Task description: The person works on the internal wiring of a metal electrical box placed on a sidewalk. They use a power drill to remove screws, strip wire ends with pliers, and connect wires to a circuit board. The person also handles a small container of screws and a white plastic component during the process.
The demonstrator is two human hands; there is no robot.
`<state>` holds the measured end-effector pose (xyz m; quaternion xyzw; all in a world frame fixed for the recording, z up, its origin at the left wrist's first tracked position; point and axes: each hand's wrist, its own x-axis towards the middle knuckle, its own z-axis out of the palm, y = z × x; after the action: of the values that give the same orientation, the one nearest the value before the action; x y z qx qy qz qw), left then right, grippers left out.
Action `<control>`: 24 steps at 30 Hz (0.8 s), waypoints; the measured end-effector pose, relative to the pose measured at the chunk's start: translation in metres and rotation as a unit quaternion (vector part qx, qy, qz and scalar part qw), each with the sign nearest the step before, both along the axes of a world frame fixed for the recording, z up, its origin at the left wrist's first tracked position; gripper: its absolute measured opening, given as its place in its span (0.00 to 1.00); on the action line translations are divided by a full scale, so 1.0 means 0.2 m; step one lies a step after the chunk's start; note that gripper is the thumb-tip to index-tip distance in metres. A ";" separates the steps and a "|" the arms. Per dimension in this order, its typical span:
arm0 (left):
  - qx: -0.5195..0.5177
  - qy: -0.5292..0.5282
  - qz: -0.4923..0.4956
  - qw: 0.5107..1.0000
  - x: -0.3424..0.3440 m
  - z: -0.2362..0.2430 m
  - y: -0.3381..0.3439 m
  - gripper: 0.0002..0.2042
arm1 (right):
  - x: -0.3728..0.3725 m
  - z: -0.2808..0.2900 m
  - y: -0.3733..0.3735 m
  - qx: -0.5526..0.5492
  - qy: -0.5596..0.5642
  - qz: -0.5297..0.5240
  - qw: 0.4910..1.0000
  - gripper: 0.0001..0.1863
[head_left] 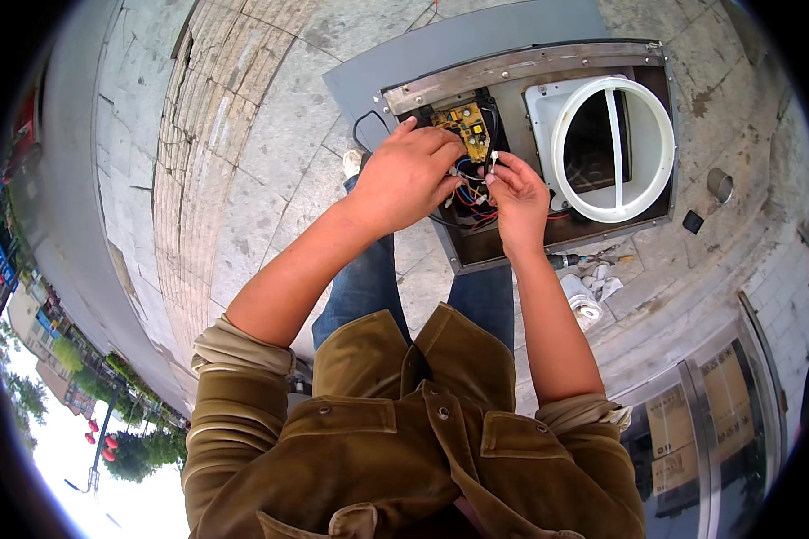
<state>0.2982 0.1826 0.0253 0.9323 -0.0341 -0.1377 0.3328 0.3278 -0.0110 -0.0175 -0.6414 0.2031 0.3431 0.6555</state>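
Yellow printed circuit board point(464, 125), red, blue and black wires point(473, 199), white plastic ring point(612, 148), grey metal housing point(512, 67), olive corduroy jacket point(404, 458) seen.

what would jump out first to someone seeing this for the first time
Both hands, left hand and right hand, meet at upper centre over a tangle of red, blue and black wires inside an opened metal housing lying on stone paving. Just above them sits a yellow circuit board, and to the right a big white ring frames a round opening.
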 end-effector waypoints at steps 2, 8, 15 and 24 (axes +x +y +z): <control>0.014 0.025 -0.007 1.000 -0.02 -0.04 -0.05 0.21 | -0.02 0.02 -0.02 -0.017 -0.018 -0.035 0.999 0.18; 0.040 0.068 -0.064 0.995 -0.08 -0.03 -0.08 0.14 | -0.10 0.06 -0.07 -0.041 -0.042 -0.131 0.990 0.12; 0.030 0.048 -0.106 0.993 -0.14 -0.02 -0.09 0.08 | -0.09 0.05 -0.11 -0.071 -0.049 -0.150 0.985 0.11; 0.038 0.037 -0.090 0.995 -0.11 -0.10 -0.20 0.08 | -0.10 0.03 -0.12 -0.067 -0.073 -0.165 0.981 0.10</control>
<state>0.2755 0.1435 0.0052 0.9318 -0.0996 -0.2029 0.2841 0.3081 -0.0357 -0.0120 -0.6649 0.2807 0.1680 0.6715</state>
